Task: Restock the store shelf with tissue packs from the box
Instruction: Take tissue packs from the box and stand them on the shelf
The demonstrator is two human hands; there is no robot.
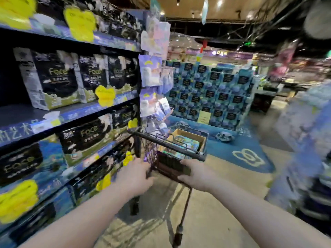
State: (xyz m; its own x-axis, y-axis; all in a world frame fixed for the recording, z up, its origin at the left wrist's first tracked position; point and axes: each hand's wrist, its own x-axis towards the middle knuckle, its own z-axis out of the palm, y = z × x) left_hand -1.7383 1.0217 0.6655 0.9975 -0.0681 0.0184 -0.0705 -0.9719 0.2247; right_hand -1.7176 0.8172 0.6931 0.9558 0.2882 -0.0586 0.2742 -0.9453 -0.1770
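Left hand [133,173] and right hand [194,173] apart, gripping nothing, reaching toward cart [166,145] at 12 o'clock; box [188,140] inside; shelf [71,113] at 9 o'clock.

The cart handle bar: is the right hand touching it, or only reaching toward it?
Apart. In the head view the right hand lies below the cart handle bar, with dark basket mesh showing between them. Its fingertips reach the cart's lower rear frame instead.

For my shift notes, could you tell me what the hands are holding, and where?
Nothing is clearly held: both the left hand and right hand reach toward the cart, short of its handle.
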